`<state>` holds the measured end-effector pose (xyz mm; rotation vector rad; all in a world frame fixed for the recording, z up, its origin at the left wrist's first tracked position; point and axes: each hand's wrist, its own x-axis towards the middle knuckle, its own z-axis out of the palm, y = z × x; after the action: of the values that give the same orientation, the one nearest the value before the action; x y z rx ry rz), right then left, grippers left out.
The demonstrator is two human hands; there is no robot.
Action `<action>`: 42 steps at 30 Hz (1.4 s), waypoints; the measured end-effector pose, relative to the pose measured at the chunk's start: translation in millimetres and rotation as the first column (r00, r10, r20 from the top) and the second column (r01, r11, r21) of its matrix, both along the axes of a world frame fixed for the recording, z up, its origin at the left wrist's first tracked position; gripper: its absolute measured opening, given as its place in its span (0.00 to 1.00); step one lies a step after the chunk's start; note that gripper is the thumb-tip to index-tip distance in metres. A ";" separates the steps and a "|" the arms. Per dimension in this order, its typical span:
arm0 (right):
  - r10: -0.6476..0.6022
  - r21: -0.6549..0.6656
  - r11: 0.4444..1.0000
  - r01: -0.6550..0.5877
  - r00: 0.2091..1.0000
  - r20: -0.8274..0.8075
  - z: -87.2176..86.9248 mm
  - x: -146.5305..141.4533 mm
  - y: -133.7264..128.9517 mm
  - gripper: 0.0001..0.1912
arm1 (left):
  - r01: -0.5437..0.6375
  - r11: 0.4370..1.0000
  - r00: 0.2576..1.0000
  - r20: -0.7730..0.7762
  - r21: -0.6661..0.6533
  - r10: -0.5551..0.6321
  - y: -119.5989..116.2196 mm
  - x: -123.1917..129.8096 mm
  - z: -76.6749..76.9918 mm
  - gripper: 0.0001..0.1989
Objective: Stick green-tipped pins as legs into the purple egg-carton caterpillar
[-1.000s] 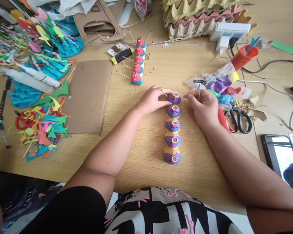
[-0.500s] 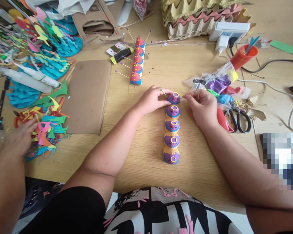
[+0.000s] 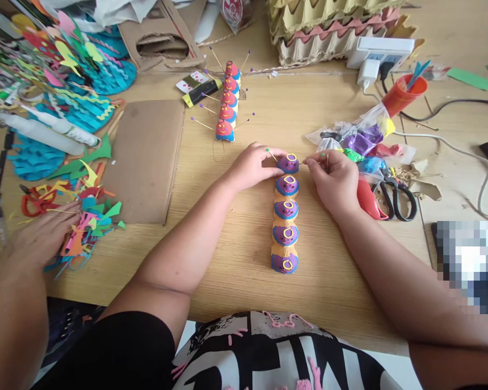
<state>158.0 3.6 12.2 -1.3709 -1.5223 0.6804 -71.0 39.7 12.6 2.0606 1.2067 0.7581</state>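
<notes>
A purple and blue egg-carton strip [image 3: 286, 209] with faces and yellow rings lies lengthwise on the table. My left hand [image 3: 254, 167] grips its far end from the left, thumb and fingers around the top bump. A green-tipped stick [image 3: 272, 155] stands out on that side. From the right, my right hand [image 3: 334, 176] pinches another green-tipped stick [image 3: 303, 162], whose end meets the right side of the same bump. Farther back is a red and blue strip [image 3: 228, 103] with purple-tipped sticks.
Another person's hand [image 3: 44, 233] rests on colourful paper scraps [image 3: 85, 230] at left. Cardboard [image 3: 144, 162] lies beside them. Clay bags [image 3: 361, 141], scissors [image 3: 398, 200], a red cup [image 3: 404, 95] and a power strip [image 3: 384, 51] are at right; egg trays [image 3: 329, 32] stand behind.
The other person's hand has moved right, pushing the paper scraps and uncovering more of the red scissors. My right hand has shifted very slightly left; my left hand keeps its hold.
</notes>
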 end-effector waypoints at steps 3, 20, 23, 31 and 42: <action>-0.001 0.013 1.000 0.001 1.000 0.012 0.6 -0.6 -0.7 0.03 | -0.002 1.000 1.000 -0.002 0.000 0.002 -0.3 0.3 0.0 0.21; 0.000 -0.008 1.000 0.000 0.999 0.049 3.5 -1.7 -1.9 0.03 | -0.038 0.999 0.998 -0.041 -0.007 0.037 -0.3 -0.3 -0.3 0.22; 0.014 -0.025 1.000 -0.014 1.000 0.006 0.9 -0.1 0.5 0.02 | -0.025 1.000 0.998 -0.060 0.003 0.025 -1.1 -0.1 1.8 0.22; 0.034 -0.032 0.999 -0.035 0.999 -0.021 2.7 0.0 2.2 0.02 | -0.028 1.000 0.998 -0.049 0.008 0.028 -0.5 -0.6 -0.8 0.22; 0.054 -0.067 0.996 -0.054 0.999 -0.010 4.7 -0.2 2.5 0.03 | -0.029 1.000 0.999 -0.039 0.013 0.029 -0.4 -0.8 -1.2 0.22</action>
<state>157.8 6.1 17.0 -1.3795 -1.5473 0.7758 -71.7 39.4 11.4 2.0814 1.2589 0.7435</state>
